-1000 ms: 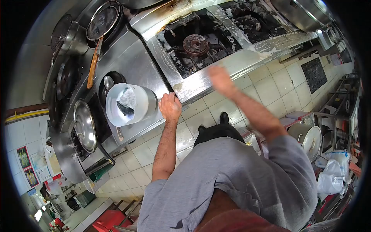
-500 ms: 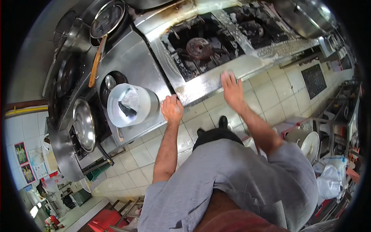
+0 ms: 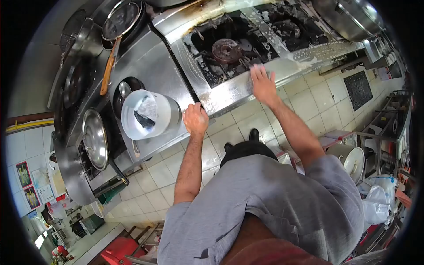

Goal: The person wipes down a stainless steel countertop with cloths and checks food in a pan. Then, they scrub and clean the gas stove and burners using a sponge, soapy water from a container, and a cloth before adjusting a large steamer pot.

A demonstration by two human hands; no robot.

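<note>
My left hand (image 3: pixel 195 119) rests at the front edge of the steel counter (image 3: pixel 152 62), its fingers curled over the rim by the gap beside the stove. Just left of it stands a translucent white plastic bucket (image 3: pixel 165 117) with a dark and pale, cloth-like thing (image 3: pixel 145 114) inside. My right hand (image 3: pixel 264 84) lies with fingers stretched out on the front ledge of the gas stove (image 3: pixel 229 92), holding nothing visible. Beyond the fingertips is a round, rusty burner (image 3: pixel 226 51) in a wet, blackened well. Whitish suds streak the stove's steel top.
Behind the bucket sits a dark pan with a ladle (image 3: pixel 125 89). A lidded pan (image 3: pixel 95 140) stands at the left, its handle jutting past the counter edge. A wooden-handled pan (image 3: pixel 111 66) lies farther back. A large steel pot (image 3: pixel 349 20) occupies the right end; a lidded pot (image 3: pixel 352 163) stands behind my right arm.
My right hand has moved forward, farther onto the stove's front ledge. My left hand stays at the counter edge, and the view has shifted slightly.
</note>
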